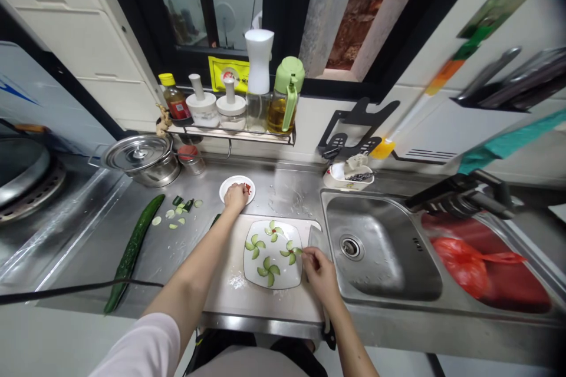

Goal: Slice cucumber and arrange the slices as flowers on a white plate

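My left hand (236, 195) reaches into a small white dish (226, 181) holding red bits (248, 189). Its fingers are pinched together at the bits; what lies between them is hidden. My right hand (319, 271) is at the right edge of a square white plate (282, 268), fingers closed, their tips by the rightmost cucumber flower (290, 252). I cannot make out anything between them. Several flowers of cucumber slices lie on the plate, some with red centres. Under the plate is a pale cutting board (221, 300); a knife (316, 239) lies along its right side.
A whole cucumber (137, 241) and cucumber scraps (179, 207) lie on the steel counter to the left. Behind them stands a lidded pot (144, 159). A condiment shelf (239, 134) hangs at the back. To the right are a sink (384, 253) and a red plastic bag (464, 265).
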Available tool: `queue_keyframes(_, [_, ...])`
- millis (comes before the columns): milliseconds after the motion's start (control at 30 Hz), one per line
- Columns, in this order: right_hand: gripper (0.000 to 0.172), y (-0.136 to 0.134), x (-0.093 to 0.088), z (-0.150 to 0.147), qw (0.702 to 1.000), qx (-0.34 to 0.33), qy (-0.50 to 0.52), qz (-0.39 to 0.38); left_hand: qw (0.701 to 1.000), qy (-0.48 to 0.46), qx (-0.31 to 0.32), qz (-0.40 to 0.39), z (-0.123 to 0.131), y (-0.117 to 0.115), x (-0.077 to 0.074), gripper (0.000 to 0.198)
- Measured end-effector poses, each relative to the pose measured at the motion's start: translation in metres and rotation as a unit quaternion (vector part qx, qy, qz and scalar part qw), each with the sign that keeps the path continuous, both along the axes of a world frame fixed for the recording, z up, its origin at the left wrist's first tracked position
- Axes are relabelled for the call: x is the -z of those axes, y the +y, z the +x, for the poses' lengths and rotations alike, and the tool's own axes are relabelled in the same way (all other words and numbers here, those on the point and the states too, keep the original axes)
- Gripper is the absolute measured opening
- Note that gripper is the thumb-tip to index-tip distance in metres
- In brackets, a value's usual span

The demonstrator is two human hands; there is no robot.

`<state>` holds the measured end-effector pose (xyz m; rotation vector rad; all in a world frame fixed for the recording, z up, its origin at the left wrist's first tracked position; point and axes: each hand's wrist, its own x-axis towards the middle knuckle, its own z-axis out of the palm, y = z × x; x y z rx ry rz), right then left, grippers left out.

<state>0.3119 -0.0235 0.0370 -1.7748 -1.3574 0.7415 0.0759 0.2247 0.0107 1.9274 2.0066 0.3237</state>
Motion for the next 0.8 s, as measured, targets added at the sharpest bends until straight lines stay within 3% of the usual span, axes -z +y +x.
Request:
queue_keyframes(300, [0.034,-0.008,-0.001,0.004,1.000,0.003,-0.014,-0.002,0.997,0.030,0.072,0.004,0.007,0.000,-0.002,0.024])
queue_keyframes(400, [0.033,-0.010,0.000,0.008,1.000,0.005,-0.017,-0.001,0.998,-0.006,0.065,0.013,0.007,-0.002,-0.003,0.021])
queue_keyframes(467, [0.033,-0.009,-0.001,0.009,1.000,0.001,-0.018,0.001,0.996,-0.082,0.026,0.018,0.006,-0.003,-0.004,0.016])
queue_keyframes(533, [0.032,-0.008,-0.002,0.008,1.000,-0.003,-0.018,0.004,0.970,-0.235,-0.056,0.020,0.005,-0.004,-0.007,0.007])
queue_keyframes(633, [0.031,-0.006,-0.004,0.004,1.000,-0.001,-0.022,0.009,0.878,-0.444,-0.179,0.024,0.003,-0.005,-0.011,0.004])
queue_keyframes(700, [0.031,-0.005,-0.004,0.001,1.000,-0.004,-0.021,0.012,0.842,-0.496,-0.208,0.026,0.001,-0.009,-0.014,0.008])
queue_keyframes(800, [0.033,-0.004,-0.003,-0.003,1.000,-0.016,-0.012,0.010,0.819,-0.529,-0.219,0.022,-0.006,-0.019,-0.020,0.013])
